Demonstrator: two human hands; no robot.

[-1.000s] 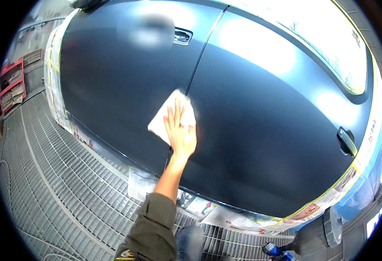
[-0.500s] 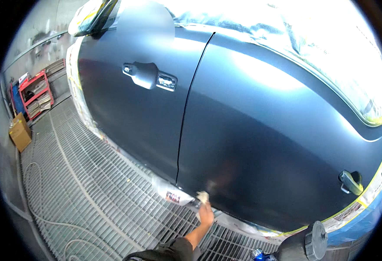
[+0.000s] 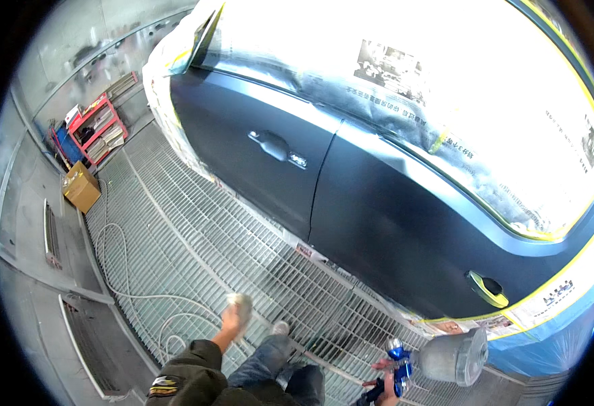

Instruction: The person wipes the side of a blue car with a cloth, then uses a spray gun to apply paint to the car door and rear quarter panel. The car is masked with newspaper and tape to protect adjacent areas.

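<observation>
My left hand [image 3: 230,319] is closed on a pale cloth [image 3: 240,303], held out over the grated floor, apart from the car. At the lower right my right hand [image 3: 383,386] grips a blue spray gun [image 3: 401,371] with a large translucent cup [image 3: 449,356] on it. Above both hands are two matte dark car doors [image 3: 391,223], divided by a thin seam. A door handle [image 3: 273,145] is on the farther door; another handle [image 3: 486,289], with yellow tape, is on the nearer one. Masking paper [image 3: 486,101] and tape cover the windows and surrounding body.
Along the booth wall [image 3: 46,54] at left stand a red shelf cart [image 3: 99,132] and a cardboard box [image 3: 81,186]. A pale hose [image 3: 129,294] lies looped on the grated floor [image 3: 195,264]. Blue plastic sheeting [image 3: 547,345] hangs at the car's right end. My legs and feet show below.
My left hand with the cloth has left the door, where it lay spread earlier, and moved down and left. The view has widened, showing more windows and floor; my right hand now shows with the gun.
</observation>
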